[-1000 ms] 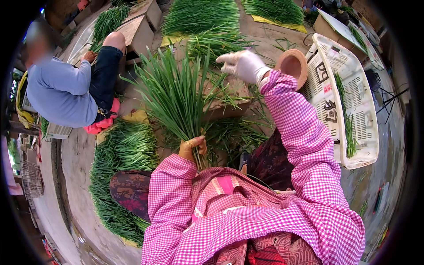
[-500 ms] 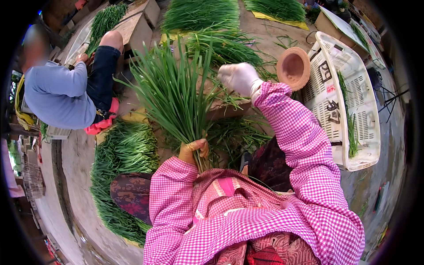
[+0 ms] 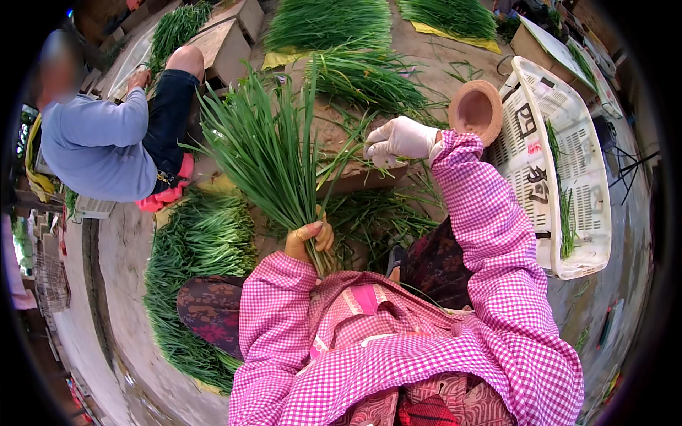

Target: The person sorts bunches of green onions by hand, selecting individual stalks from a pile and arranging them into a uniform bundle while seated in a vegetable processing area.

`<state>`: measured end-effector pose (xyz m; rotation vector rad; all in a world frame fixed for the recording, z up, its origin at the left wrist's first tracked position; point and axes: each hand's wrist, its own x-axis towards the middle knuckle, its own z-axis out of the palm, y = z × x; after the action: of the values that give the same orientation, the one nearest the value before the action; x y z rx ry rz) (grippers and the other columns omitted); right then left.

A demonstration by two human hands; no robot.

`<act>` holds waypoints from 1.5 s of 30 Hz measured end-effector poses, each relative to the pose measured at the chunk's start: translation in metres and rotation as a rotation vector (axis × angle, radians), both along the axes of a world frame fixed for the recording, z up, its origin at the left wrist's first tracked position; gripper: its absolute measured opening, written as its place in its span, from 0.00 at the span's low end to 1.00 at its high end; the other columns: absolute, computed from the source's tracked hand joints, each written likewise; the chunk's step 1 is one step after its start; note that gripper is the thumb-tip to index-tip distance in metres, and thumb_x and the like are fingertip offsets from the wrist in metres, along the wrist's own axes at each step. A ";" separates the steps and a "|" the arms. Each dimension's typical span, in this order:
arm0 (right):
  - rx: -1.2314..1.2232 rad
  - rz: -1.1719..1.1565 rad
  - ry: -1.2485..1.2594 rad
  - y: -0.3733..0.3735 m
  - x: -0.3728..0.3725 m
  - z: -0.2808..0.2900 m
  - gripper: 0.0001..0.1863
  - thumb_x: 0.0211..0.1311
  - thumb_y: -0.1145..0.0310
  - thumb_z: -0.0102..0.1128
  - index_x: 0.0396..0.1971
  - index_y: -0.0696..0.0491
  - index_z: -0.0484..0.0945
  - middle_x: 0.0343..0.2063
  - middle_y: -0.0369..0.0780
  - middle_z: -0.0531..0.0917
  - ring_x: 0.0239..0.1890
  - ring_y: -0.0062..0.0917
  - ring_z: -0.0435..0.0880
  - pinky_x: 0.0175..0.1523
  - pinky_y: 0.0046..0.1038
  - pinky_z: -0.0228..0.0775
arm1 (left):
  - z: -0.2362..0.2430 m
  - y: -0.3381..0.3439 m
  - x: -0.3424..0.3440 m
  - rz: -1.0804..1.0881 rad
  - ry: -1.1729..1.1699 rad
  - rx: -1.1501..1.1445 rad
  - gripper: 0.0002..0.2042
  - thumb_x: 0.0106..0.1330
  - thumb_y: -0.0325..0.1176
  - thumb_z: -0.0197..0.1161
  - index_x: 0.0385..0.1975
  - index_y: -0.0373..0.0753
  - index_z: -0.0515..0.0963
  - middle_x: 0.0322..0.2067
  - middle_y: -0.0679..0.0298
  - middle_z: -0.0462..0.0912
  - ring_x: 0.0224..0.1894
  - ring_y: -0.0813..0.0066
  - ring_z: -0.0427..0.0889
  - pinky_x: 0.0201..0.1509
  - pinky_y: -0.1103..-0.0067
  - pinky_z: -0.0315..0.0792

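Observation:
My left hand [image 3: 310, 241], in a yellowish glove, is closed around the lower stems of a bunch of garlic chives [image 3: 266, 153]. The long green leaves fan upward and lean left. My right hand [image 3: 401, 140], in a white glove, is to the right of the bunch with its fingers curled together. Thin stray leaves lie by its fingertips; whether they are pinched there I cannot make out. Beyond the hands, a loose pile of chives [image 3: 366, 78] lies on a low surface. Loose leaves and trimmings [image 3: 383, 220] are scattered below my right hand.
Stacked chives [image 3: 199, 248] lie at my left knee, and more [image 3: 330, 25] on yellow sheets at the back. A round brown bowl-like container [image 3: 475, 112] stands beside a white plastic crate [image 3: 568, 170] on the right. A person in a light blue top [image 3: 99, 145] sits at left.
My right hand has moved slightly right and toward me, and its wrist has turned. My left hand still grips the bunch, which has shifted a little. The view has moved slightly.

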<state>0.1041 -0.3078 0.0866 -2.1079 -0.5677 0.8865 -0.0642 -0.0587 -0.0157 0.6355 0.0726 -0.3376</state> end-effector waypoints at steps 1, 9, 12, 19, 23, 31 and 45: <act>0.050 -0.052 0.075 -0.001 0.000 -0.004 0.14 0.63 0.62 0.55 0.40 0.56 0.80 0.23 0.36 0.84 0.20 0.14 0.76 0.29 0.20 0.68 | 0.001 -0.001 0.000 -0.006 -0.012 -0.008 0.12 0.56 0.30 0.64 0.37 0.36 0.72 0.12 0.66 0.68 0.11 0.76 0.64 0.17 0.78 0.61; 0.461 -0.166 0.087 -0.004 0.004 0.004 0.11 0.65 0.67 0.52 0.29 0.57 0.79 0.20 0.35 0.81 0.18 0.12 0.72 0.22 0.16 0.62 | 0.007 0.000 -0.001 -0.141 -0.067 0.006 0.09 0.56 0.29 0.65 0.34 0.39 0.72 0.13 0.66 0.69 0.11 0.77 0.67 0.16 0.77 0.61; 0.637 -0.388 -0.046 -0.018 0.012 0.019 0.11 0.66 0.69 0.50 0.33 0.59 0.78 0.23 0.36 0.81 0.23 0.15 0.76 0.26 0.18 0.66 | 0.013 -0.005 -0.003 -0.166 -0.047 0.099 0.12 0.52 0.30 0.67 0.33 0.36 0.72 0.10 0.64 0.69 0.10 0.75 0.66 0.16 0.78 0.61; 0.452 -0.420 -0.841 -0.013 0.023 0.007 0.14 0.60 0.63 0.59 0.43 0.52 0.79 0.40 0.38 0.82 0.44 0.27 0.78 0.52 0.27 0.67 | 0.007 -0.009 -0.006 -0.243 0.007 0.115 0.14 0.49 0.25 0.68 0.35 0.34 0.73 0.12 0.62 0.71 0.11 0.74 0.67 0.15 0.78 0.60; 0.164 -0.155 -0.917 -0.003 0.019 0.002 0.15 0.53 0.58 0.63 0.38 0.49 0.82 0.36 0.41 0.81 0.42 0.35 0.77 0.50 0.33 0.69 | 0.013 -0.013 -0.009 -0.276 0.002 0.185 0.12 0.52 0.28 0.67 0.33 0.37 0.72 0.12 0.63 0.72 0.10 0.75 0.66 0.14 0.78 0.59; 0.236 -0.421 -0.744 -0.015 0.020 0.002 0.11 0.55 0.61 0.60 0.30 0.53 0.82 0.29 0.40 0.83 0.34 0.31 0.81 0.44 0.28 0.71 | 0.011 -0.010 -0.010 -0.250 0.051 0.228 0.13 0.50 0.25 0.67 0.36 0.35 0.73 0.14 0.62 0.72 0.11 0.74 0.67 0.14 0.79 0.61; 0.545 -0.407 -1.112 0.019 0.001 0.032 0.10 0.53 0.66 0.64 0.34 0.54 0.82 0.35 0.38 0.84 0.39 0.27 0.80 0.49 0.27 0.69 | 0.008 -0.019 -0.005 -0.109 0.240 0.525 0.13 0.47 0.20 0.67 0.33 0.32 0.76 0.19 0.63 0.75 0.18 0.75 0.72 0.15 0.80 0.64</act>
<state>0.1054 -0.2891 0.1185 -1.9212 -0.7530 -0.6889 -0.0688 -0.0774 -0.0076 1.1186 0.3653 -0.5057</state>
